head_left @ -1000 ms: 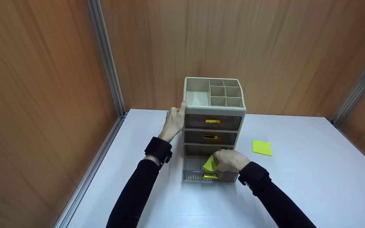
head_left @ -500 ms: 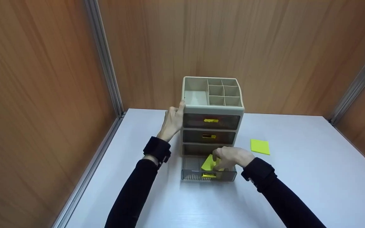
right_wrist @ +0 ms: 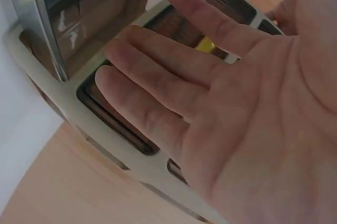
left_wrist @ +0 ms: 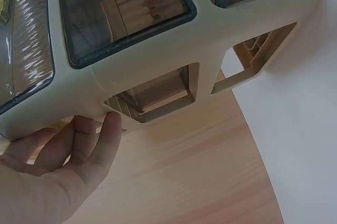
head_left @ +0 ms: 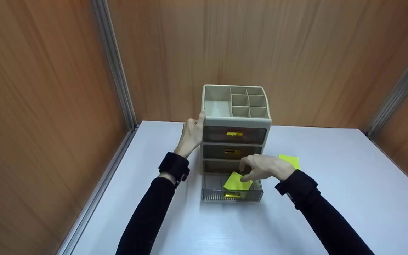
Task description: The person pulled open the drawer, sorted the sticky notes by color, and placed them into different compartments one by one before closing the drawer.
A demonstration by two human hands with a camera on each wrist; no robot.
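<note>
In the middle of the head view my left hand [head_left: 191,134] rests against the upper left corner of the beige organizer [head_left: 235,122], with the fingers lying along its side; in the left wrist view the fingertips [left_wrist: 108,129] touch the frame beside an opening, so this hand steadies the organizer but does not really clasp it. My right hand [head_left: 266,167] hovers just above the pulled-out bottom drawer [head_left: 231,187], a little lower than the centre of the frame. Its fingers are spread and relaxed, and the right wrist view shows an empty palm [right_wrist: 274,103], so it holds nothing. One yellow sticky pad [head_left: 237,181] lies inside the open drawer, tilted, with one corner leaning up over the drawer's front edge near the gold handle [head_left: 232,194]; it touches no finger as far as I can see. I judge that putting this pad into the drawer is almost done, though it does not lie flat. A second yellow pad [head_left: 290,160] lies on the white table [head_left: 331,198], to the right of the organizer and partly hidden behind my right wrist, so this one is not stored. The bottom drawer stands open, and the two upper drawers [head_left: 233,141] appear closed.
</note>
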